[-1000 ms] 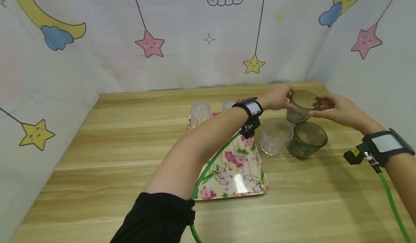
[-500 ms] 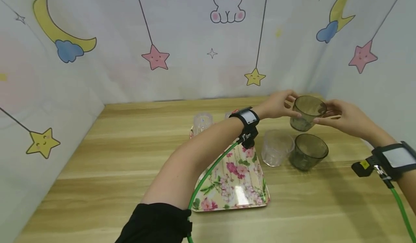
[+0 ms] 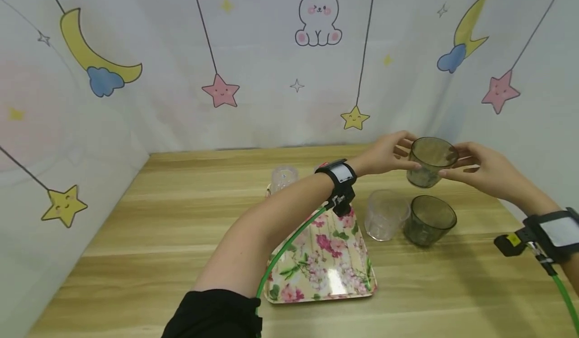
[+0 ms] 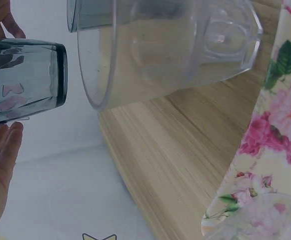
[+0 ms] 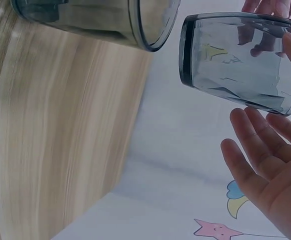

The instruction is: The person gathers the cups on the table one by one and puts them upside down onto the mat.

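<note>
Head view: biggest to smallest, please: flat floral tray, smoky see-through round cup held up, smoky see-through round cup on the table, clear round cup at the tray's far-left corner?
1. Floral tray
2. Held smoky cup and standing smoky cup: too alike to rank
3. Clear cup, partly hidden by the left arm

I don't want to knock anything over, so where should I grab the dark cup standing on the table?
Probably take the dark cup by its outer wall just below the rim, from its right: the clear cup is close on its left. It's upright, widens upward and shows no handle.
</note>
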